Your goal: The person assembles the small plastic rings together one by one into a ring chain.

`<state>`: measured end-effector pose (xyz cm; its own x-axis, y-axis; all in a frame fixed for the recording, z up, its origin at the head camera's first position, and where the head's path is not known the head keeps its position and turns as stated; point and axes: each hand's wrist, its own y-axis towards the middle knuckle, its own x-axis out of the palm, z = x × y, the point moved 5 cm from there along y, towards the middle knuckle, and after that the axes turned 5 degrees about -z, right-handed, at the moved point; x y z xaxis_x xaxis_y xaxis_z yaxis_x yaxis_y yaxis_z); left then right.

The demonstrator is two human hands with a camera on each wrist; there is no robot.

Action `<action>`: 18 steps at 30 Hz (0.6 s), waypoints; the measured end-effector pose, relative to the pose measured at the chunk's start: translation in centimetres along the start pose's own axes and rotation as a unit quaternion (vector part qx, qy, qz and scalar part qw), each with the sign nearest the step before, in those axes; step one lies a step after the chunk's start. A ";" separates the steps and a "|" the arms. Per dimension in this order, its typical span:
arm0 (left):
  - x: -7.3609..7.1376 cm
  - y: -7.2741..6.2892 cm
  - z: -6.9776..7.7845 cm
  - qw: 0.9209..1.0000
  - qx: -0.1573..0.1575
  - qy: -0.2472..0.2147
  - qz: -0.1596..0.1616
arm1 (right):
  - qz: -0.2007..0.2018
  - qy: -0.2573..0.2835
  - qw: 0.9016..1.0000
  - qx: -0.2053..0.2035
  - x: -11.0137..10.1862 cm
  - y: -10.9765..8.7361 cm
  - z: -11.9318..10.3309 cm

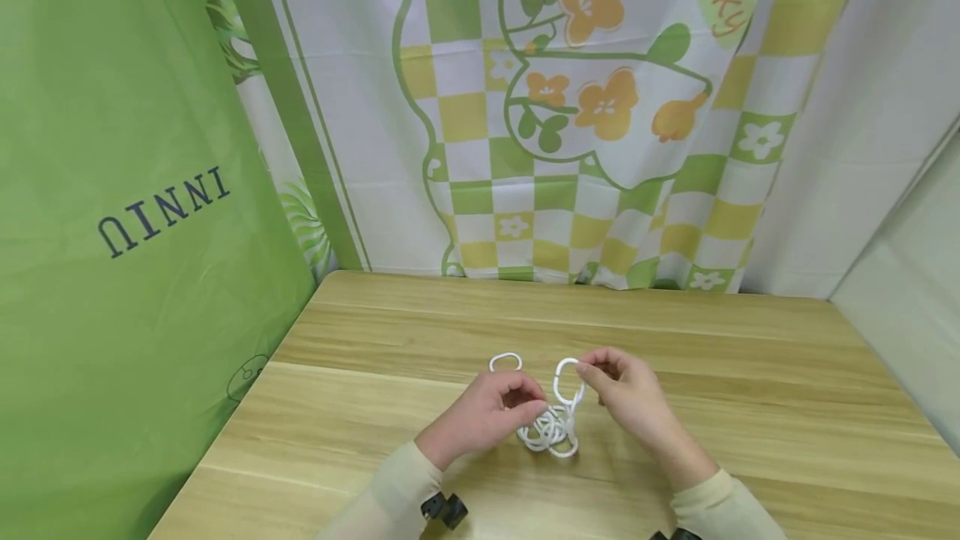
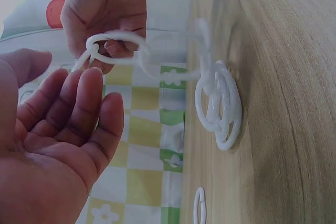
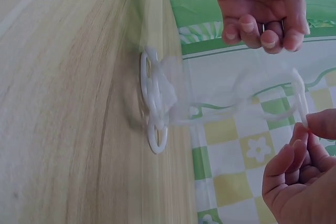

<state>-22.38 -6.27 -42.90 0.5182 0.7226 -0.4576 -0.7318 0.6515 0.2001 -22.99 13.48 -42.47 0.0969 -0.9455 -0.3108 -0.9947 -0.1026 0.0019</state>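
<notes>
Between thumb and fingertips, my right hand [image 1: 633,398] pinches a white plastic chain link [image 1: 557,383], raised above the table. More links hang from it down to a small heap of white chain [image 1: 551,432], blurred in the right wrist view. My left hand [image 1: 483,417] hovers just left of the heap. Seen from the left wrist, its fingers [image 2: 86,95] are loosely bent and grip nothing, with the thumb apart from them. A separate white link [image 2: 196,205] lies on the table beyond the left hand, partly hidden by it in the head view.
The wooden table [image 1: 750,407] reaches back to a patterned green, yellow and white curtain [image 1: 465,123]. A green cloth [image 1: 150,340] hangs along the left side, and pale fabric [image 1: 907,273] stands at the right. Black wrist camera mounts [image 1: 444,510] sit on the sleeves.
</notes>
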 end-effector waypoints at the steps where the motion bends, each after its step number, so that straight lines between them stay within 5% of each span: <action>1: 0.0 0.0 0.0 1.000 -0.004 0.000 0.004 | 0.001 0.004 1.000 0.001 0.0 0.0 0.0; 18: -0.3 0.7 -0.8 0.994 -0.067 -0.054 0.073 | 0.035 0.116 0.992 -0.039 2.0 -0.7 -0.3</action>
<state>-23.43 -6.26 -43.30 0.4423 0.8321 -0.3347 -0.8508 0.5073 0.1369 -22.10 11.55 -42.82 0.0427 -0.9958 -0.0808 -0.9946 -0.0500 0.0914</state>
